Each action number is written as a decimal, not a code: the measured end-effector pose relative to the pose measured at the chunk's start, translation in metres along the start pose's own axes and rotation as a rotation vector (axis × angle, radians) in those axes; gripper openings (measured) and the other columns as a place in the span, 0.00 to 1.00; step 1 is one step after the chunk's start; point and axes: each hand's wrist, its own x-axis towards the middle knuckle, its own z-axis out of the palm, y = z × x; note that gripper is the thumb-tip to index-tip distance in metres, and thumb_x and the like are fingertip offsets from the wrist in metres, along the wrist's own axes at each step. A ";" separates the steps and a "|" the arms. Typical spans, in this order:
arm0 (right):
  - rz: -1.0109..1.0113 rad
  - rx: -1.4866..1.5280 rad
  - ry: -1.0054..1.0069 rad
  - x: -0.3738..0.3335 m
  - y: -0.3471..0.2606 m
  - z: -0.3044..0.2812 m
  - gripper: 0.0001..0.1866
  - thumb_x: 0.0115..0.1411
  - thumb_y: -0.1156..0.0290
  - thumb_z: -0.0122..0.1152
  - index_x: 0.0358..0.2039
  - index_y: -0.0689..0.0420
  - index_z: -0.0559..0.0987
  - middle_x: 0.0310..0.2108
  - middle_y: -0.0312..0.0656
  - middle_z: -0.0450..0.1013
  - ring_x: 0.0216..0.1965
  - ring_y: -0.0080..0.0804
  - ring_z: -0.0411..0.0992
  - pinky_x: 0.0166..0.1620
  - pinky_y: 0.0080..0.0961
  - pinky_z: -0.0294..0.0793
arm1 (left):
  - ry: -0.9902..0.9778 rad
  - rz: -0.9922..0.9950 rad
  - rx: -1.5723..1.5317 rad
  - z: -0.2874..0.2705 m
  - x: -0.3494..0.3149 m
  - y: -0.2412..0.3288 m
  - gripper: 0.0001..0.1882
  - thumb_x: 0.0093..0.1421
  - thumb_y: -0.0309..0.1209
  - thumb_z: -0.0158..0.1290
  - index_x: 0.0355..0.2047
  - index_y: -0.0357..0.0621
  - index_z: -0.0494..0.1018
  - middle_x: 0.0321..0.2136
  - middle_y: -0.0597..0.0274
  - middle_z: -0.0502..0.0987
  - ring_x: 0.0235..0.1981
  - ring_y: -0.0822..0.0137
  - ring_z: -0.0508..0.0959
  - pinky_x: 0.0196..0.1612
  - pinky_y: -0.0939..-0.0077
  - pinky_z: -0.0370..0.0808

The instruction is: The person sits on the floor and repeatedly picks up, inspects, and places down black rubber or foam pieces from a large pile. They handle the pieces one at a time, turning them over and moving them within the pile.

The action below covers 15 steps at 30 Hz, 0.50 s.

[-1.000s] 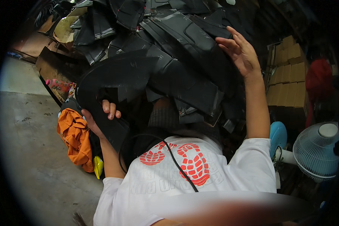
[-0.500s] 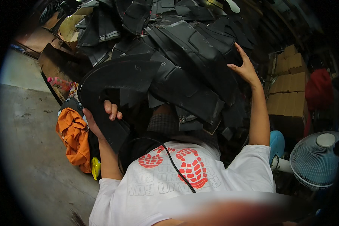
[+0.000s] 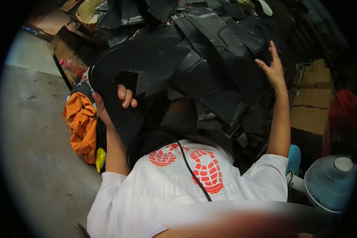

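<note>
My left hand (image 3: 125, 96) grips a large curved black sheet panel (image 3: 113, 65), its thumb on the outer side and the fingertips wrapped round the inner edge. The panel arcs over to the right above a pile of black sheet pieces (image 3: 208, 37), which look like leather or vinyl, with seams and pale marks. Over the right side of that pile, my right hand (image 3: 274, 71) is raised with nothing in it, thumb and fingers apart. Pale chalk-like marks show on the held panel, though its right part lies in shadow.
To the left, orange cloth (image 3: 80, 123) hangs beside a yellow item (image 3: 100, 159) and a pink bottle (image 3: 71, 65). Stacked brown cardboard boxes (image 3: 311, 99) stand at right, a fan (image 3: 331, 184) below them. A black cable (image 3: 190, 168) runs down my white shirt.
My left hand has lifted the panel a little forward, and its right end has swung up over the pile. My right hand stays open above the pile. The whole view has shifted slightly.
</note>
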 end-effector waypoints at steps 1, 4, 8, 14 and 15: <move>0.016 0.097 0.032 -0.003 -0.011 -0.003 0.45 0.50 0.59 0.72 0.66 0.50 0.59 0.60 0.53 0.63 0.62 0.45 0.60 0.61 0.38 0.61 | -0.003 0.006 0.019 0.000 0.000 0.000 0.34 0.66 0.52 0.44 0.62 0.40 0.55 0.32 0.55 0.68 0.30 0.65 0.68 0.41 0.61 0.73; -0.036 0.183 -0.030 -0.014 -0.051 -0.015 0.41 0.53 0.57 0.69 0.64 0.50 0.62 0.60 0.50 0.63 0.62 0.41 0.61 0.61 0.36 0.61 | -0.022 0.016 0.059 0.000 -0.001 0.004 0.34 0.66 0.52 0.44 0.62 0.42 0.56 0.33 0.54 0.68 0.30 0.65 0.68 0.42 0.61 0.73; -0.274 0.134 -0.075 -0.034 -0.105 -0.014 0.42 0.51 0.53 0.69 0.64 0.50 0.63 0.59 0.48 0.65 0.60 0.40 0.63 0.60 0.36 0.63 | -0.026 0.036 0.003 -0.001 -0.001 0.007 0.34 0.66 0.56 0.40 0.62 0.43 0.58 0.32 0.53 0.70 0.31 0.63 0.70 0.42 0.59 0.74; -0.246 -0.079 -0.146 -0.046 -0.136 0.013 0.48 0.41 0.59 0.75 0.64 0.47 0.63 0.58 0.45 0.66 0.58 0.42 0.66 0.60 0.36 0.65 | -0.038 0.037 -0.013 -0.002 -0.004 0.002 0.34 0.66 0.56 0.40 0.62 0.44 0.58 0.33 0.52 0.71 0.31 0.63 0.71 0.42 0.58 0.75; -0.281 -0.034 -0.111 -0.045 -0.136 0.013 0.48 0.41 0.62 0.75 0.64 0.47 0.63 0.58 0.45 0.66 0.59 0.42 0.65 0.61 0.36 0.65 | -0.042 0.032 -0.011 -0.001 -0.004 0.002 0.34 0.66 0.56 0.40 0.62 0.45 0.59 0.33 0.52 0.71 0.31 0.63 0.71 0.42 0.58 0.75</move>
